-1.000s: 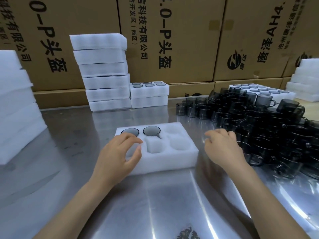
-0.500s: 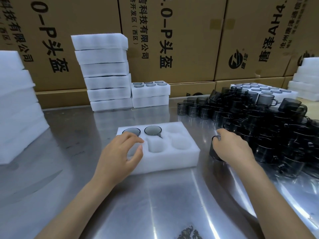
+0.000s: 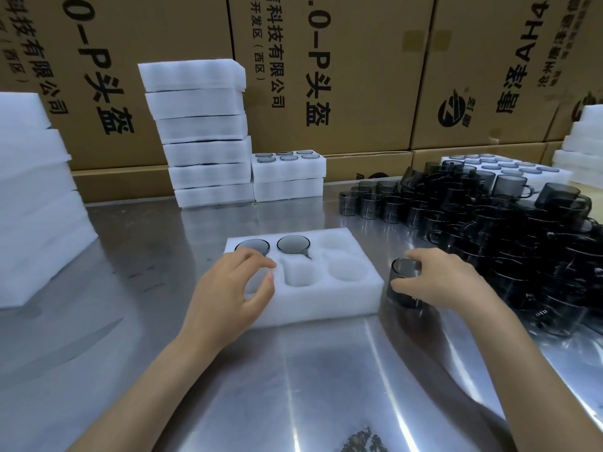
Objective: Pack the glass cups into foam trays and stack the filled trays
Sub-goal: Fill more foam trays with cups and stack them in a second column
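A white foam tray [image 3: 326,305] lies in front of me on the steel table, with two smoky glass cups [image 3: 293,244] seated in its far-left pockets; the other pockets are bare. My left hand [image 3: 233,288] rests on the tray's front-left corner, fingers loosely curled over a pocket, holding nothing. My right hand [image 3: 437,282] grips a dark glass cup [image 3: 403,285] just right of the tray, close to the table. A large heap of dark glass cups [image 3: 505,236] covers the table on the right.
A tall stack of foam trays [image 3: 202,138] stands at the back, a shorter filled stack [image 3: 288,176] beside it. More foam stacks sit at far left [image 3: 32,203] and far right [image 3: 584,141]. A filled tray [image 3: 535,172] lies behind the heap. Cardboard boxes [image 3: 342,60] wall the back.
My right hand took a cup from the heap and brought it leftward to the tray's right side. My left hand has stayed on the tray.
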`<move>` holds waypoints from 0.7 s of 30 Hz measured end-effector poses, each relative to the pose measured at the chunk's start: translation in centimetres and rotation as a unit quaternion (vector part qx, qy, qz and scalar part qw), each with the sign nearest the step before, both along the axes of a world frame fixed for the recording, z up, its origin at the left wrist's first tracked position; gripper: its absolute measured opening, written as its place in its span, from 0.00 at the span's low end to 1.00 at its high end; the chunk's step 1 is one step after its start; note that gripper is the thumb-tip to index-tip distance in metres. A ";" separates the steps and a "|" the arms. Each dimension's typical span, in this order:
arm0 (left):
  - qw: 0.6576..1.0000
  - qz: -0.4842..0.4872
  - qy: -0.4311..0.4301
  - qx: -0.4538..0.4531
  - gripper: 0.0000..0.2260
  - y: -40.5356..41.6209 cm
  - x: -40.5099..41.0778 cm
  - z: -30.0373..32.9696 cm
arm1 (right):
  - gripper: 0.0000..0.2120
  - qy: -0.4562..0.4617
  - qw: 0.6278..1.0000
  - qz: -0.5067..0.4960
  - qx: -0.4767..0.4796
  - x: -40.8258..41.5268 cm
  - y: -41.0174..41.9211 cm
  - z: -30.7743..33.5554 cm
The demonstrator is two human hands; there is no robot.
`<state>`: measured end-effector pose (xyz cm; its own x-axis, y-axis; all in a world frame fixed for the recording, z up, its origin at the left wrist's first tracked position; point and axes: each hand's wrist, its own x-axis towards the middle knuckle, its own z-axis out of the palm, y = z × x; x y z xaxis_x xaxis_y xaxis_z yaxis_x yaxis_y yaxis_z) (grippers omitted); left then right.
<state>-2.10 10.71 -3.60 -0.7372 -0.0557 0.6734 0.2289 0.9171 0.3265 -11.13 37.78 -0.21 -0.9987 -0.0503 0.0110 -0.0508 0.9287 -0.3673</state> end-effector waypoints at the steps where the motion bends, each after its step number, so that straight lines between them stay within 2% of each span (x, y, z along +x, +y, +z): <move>1: 1.000 0.000 -0.001 0.001 0.17 0.0 0.0 0.0 | 0.29 0.016 1.000 -0.005 -0.004 -0.1 0.0 0.1; 6: 1.000 -0.002 0.004 0.001 0.17 0.0 0.0 0.0 | 0.28 0.190 0.979 -0.063 -0.032 -0.8 -1.4 1.6; 12: 1.000 0.000 0.010 0.003 0.16 0.0 0.0 0.1 | 0.23 0.170 0.974 0.052 -0.138 -3.1 -5.9 2.8; 15: 1.000 0.002 0.006 0.005 0.16 0.0 0.0 0.1 | 0.20 0.177 0.975 0.074 -0.110 -4.4 -8.1 2.5; 21: 1.000 0.006 0.001 0.010 0.16 0.0 -0.1 0.1 | 0.20 0.204 0.975 0.088 -0.021 -6.1 -10.1 1.8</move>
